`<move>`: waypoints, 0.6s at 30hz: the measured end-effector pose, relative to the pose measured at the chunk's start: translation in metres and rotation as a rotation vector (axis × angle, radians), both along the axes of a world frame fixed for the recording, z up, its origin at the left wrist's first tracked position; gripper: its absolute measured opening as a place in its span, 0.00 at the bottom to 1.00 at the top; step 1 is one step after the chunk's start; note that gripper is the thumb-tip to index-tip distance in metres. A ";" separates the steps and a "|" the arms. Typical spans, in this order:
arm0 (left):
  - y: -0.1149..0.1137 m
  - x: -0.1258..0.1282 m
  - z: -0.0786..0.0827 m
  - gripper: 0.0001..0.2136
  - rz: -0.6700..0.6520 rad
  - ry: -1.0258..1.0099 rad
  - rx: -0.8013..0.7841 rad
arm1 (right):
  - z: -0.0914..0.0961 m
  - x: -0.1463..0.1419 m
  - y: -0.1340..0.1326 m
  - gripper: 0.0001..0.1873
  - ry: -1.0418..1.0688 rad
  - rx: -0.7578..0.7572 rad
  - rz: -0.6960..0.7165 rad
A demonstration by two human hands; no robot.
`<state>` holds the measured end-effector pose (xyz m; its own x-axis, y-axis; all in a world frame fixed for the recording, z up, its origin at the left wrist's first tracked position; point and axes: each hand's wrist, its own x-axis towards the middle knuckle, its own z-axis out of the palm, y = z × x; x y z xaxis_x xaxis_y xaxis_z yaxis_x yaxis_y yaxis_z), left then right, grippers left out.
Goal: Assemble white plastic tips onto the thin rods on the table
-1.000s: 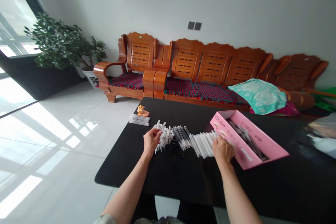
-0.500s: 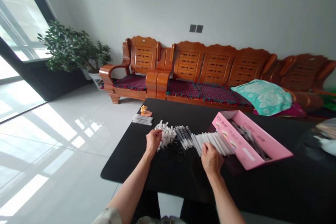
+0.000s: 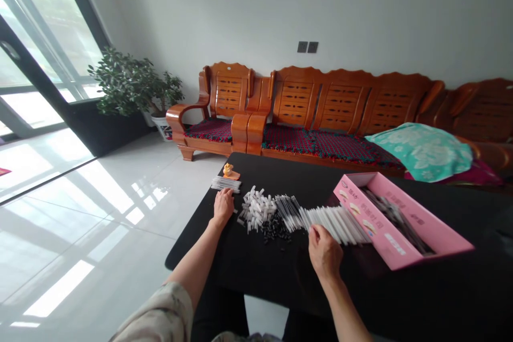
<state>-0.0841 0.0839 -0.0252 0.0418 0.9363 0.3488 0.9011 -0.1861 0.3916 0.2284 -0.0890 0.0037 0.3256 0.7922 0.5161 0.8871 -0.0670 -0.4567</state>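
My left hand [image 3: 223,205] rests on the black table [image 3: 280,283] with curled fingers, between a small bundle of white tubes [image 3: 225,184] and a heap of white caps [image 3: 256,209]. What it holds, if anything, is hidden. My right hand [image 3: 323,250] is closed at the near end of a fanned row of white pen barrels [image 3: 334,221], pinching one. Thin clear refills [image 3: 287,209] and small black parts [image 3: 276,230] lie between the caps and the barrels.
An open pink box [image 3: 404,224] with dark pens inside sits right of the barrels. A small orange figure [image 3: 230,171] stands at the far left table corner. A wooden sofa [image 3: 332,112] with a teal cloth [image 3: 422,149] and a potted plant [image 3: 132,85] stand behind.
My left hand has left the cap heap and moved left toward the tube bundle. My right hand drew back from beside the pink box to the near end of the barrels. The view turned left.
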 end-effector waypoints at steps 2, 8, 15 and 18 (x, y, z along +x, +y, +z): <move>-0.003 -0.004 0.000 0.17 -0.002 0.036 -0.008 | -0.003 -0.002 -0.003 0.25 0.007 0.000 0.011; -0.015 -0.009 0.007 0.10 -0.005 0.093 -0.020 | -0.004 -0.011 -0.011 0.23 0.030 -0.006 0.066; -0.027 -0.007 0.022 0.05 -0.086 0.080 0.045 | 0.007 -0.028 -0.018 0.24 0.113 -0.017 0.145; -0.041 0.001 0.036 0.08 -0.149 0.009 0.117 | 0.014 -0.041 -0.014 0.23 0.273 -0.040 0.247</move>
<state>-0.0832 0.0434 0.0106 0.1810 0.8725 0.4538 0.8635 -0.3618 0.3513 0.1879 -0.1030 0.0181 0.2437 0.8818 0.4038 0.7246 0.1112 -0.6801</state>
